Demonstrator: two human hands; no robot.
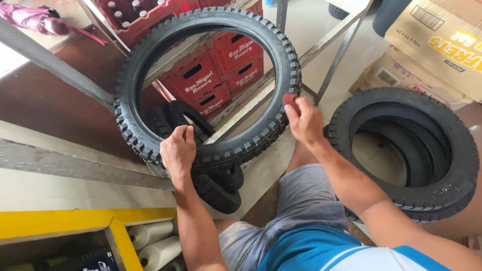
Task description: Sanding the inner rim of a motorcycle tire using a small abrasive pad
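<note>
Holding: the left hand (178,150) clamps the lower rim of a knobby black tyre (211,30), fingers curled over the bead and thumb on the tread, so the hoop stands upright and tilted a little towards the camera.
Rubbing hand: the right hand (304,119) pinches a small red pad (289,98), its grip closed on it and pressed to the tyre's right sidewall; the upright hold seems meant to bring that sidewall within easy reach.
Tyre's place: above the person's knees, its lower edge resting on or just over other tyres (221,188) leaning below; contact is hidden by the hand.
Finished or waiting stack: a pile of similar tyres (432,198) lies flat on the floor to the right, near the right elbow.
Frame: grey metal bars (55,68) cross behind the tyre, one slanting from the upper left.
Behind: red bottle crates (211,80) show through the hoop.
Far right: cardboard boxes (437,45) stacked against each other.
Lower left: a yellow-edged bin (118,238) holding pale rolls (153,233).
Floor: pale, smooth concrete (311,30), daylit.
Upper left: a folded pink umbrella (30,17).
</note>
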